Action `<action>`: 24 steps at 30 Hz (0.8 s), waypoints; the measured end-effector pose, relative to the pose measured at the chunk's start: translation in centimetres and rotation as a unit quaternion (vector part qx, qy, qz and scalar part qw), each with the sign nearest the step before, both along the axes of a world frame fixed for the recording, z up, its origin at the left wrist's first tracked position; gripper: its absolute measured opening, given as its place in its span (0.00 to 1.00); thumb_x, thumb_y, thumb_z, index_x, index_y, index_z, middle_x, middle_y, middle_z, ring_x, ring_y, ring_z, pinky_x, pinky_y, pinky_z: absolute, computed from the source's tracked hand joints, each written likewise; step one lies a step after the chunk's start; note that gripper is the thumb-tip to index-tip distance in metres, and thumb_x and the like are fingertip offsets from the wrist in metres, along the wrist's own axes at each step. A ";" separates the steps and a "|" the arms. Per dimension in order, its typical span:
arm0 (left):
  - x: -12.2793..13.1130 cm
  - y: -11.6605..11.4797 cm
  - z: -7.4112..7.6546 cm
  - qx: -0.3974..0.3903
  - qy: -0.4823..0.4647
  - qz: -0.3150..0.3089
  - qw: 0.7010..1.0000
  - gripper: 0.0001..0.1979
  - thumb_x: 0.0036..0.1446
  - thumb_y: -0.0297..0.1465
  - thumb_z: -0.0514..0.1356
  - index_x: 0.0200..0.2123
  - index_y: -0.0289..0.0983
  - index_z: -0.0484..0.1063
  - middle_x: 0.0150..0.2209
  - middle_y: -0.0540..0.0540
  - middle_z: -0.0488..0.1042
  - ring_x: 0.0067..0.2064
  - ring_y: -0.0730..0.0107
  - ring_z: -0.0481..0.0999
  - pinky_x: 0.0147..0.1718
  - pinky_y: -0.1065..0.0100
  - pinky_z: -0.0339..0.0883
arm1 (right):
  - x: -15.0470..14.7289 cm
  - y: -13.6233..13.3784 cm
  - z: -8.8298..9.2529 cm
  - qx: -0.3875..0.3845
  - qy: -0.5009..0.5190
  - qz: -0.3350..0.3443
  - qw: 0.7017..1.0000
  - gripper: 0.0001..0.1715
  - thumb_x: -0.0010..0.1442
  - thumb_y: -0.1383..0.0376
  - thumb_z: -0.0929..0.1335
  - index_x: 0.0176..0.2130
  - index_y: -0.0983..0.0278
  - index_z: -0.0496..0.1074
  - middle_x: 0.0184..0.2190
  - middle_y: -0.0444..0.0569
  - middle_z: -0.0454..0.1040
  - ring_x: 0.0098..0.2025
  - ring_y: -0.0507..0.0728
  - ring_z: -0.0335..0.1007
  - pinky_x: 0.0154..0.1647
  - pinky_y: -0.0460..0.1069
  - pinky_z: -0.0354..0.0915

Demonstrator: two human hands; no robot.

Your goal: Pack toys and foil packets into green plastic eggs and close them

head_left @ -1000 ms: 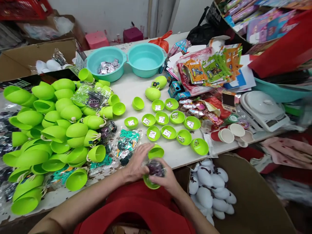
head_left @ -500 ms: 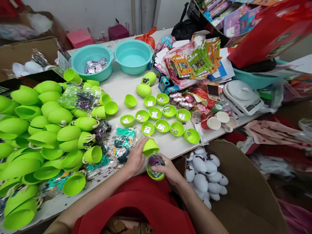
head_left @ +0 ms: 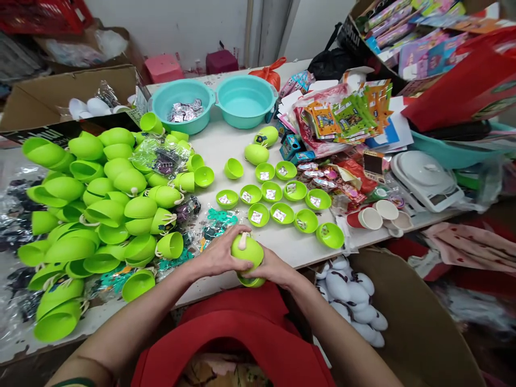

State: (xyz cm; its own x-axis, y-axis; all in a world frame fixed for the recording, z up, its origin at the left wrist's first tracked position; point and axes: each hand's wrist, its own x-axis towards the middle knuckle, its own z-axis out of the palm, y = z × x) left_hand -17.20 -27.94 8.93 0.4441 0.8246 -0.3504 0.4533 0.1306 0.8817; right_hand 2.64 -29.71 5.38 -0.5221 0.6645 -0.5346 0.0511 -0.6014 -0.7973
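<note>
My left hand (head_left: 220,255) is wrapped round a lime-green plastic egg half (head_left: 250,252) with a pale cord on top. It rests over the lower egg half (head_left: 251,281), which my right hand (head_left: 276,265) grips from the side. A thin gap shows between the two halves at the front. Whatever lies inside them is hidden. Just beyond my hands stand several open green half shells (head_left: 283,213), most with a small silvery packet inside. To the left of my left hand lie clear bags of teal and dark plastic parts (head_left: 217,220).
A big heap of green half shells (head_left: 108,209) covers the table's left side. Two turquoise basins (head_left: 245,110) stand at the back. Snack packets (head_left: 341,115), paper cups (head_left: 371,219) and a white scale (head_left: 425,174) sit on the right. Below the edge, a carton (head_left: 419,301) holds white egg shapes (head_left: 346,290).
My left hand has brought its egg half down over the half in my right hand. The purple bagged piece seen there before is now covered. The view has shifted left.
</note>
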 end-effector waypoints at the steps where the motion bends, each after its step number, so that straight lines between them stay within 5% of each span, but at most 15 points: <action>1: -0.4 0.1 0.1 -0.015 -0.018 0.011 1.000 0.38 0.44 0.35 0.69 0.58 0.43 0.60 0.54 0.44 0.67 0.51 0.55 0.71 0.52 0.55 0.66 | 0.2 0.1 0.3 -0.037 0.048 -0.004 0.998 0.45 0.39 0.66 0.79 0.56 0.61 0.67 0.50 0.50 0.75 0.51 0.63 0.71 0.52 0.57 0.67; 5: -1.8 -0.1 0.2 -0.096 -0.140 0.054 0.984 0.45 0.44 0.36 0.70 0.63 0.44 0.53 0.56 0.43 0.65 0.48 0.61 0.72 0.46 0.63 0.70 | 0.6 -0.2 0.6 -0.122 0.170 -0.064 0.976 0.47 0.42 0.64 0.78 0.59 0.57 0.63 0.50 0.49 0.74 0.49 0.60 0.73 0.50 0.54 0.68; 8: -1.9 -0.3 0.4 -0.164 -0.192 0.044 0.967 0.37 0.50 0.41 0.67 0.60 0.46 0.56 0.52 0.45 0.68 0.43 0.66 0.73 0.37 0.68 0.72 | -0.1 -0.8 0.1 -0.127 0.179 -0.095 0.971 0.47 0.40 0.59 0.79 0.57 0.61 0.65 0.46 0.51 0.76 0.47 0.62 0.74 0.48 0.54 0.68; 13: -0.9 -0.4 1.0 -0.221 -0.137 0.168 0.951 0.29 0.55 0.51 0.60 0.53 0.44 0.58 0.46 0.45 0.69 0.31 0.72 0.72 0.19 0.74 0.67 | -1.1 -1.0 0.1 -0.009 0.019 -0.122 0.992 0.51 0.32 0.60 0.82 0.54 0.61 0.66 0.44 0.48 0.74 0.42 0.60 0.71 0.41 0.52 0.69; 17: -0.9 0.1 1.2 -0.264 -0.106 0.127 0.950 0.34 0.50 0.47 0.65 0.55 0.44 0.56 0.40 0.47 0.70 0.29 0.71 0.73 0.20 0.71 0.69 | -1.0 -0.6 1.1 0.098 -0.069 -0.107 0.987 0.53 0.30 0.60 0.82 0.54 0.59 0.65 0.46 0.47 0.72 0.44 0.60 0.69 0.42 0.52 0.68; 20: -1.6 0.2 1.3 -0.218 -0.134 0.072 0.964 0.31 0.51 0.42 0.66 0.55 0.45 0.58 0.38 0.49 0.70 0.30 0.71 0.74 0.26 0.68 0.72 | -0.8 -0.4 1.2 0.084 -0.072 -0.132 0.985 0.54 0.29 0.60 0.83 0.54 0.60 0.64 0.45 0.47 0.72 0.43 0.59 0.69 0.42 0.52 0.68; 24: -2.4 -0.2 1.8 0.023 -0.091 -0.048 0.994 0.24 0.51 0.33 0.67 0.51 0.43 0.67 0.55 0.41 0.66 0.56 0.55 0.69 0.54 0.55 0.67 | -0.6 0.0 1.0 0.035 0.003 -0.152 0.988 0.47 0.34 0.60 0.81 0.52 0.61 0.67 0.44 0.47 0.74 0.44 0.60 0.71 0.43 0.52 0.69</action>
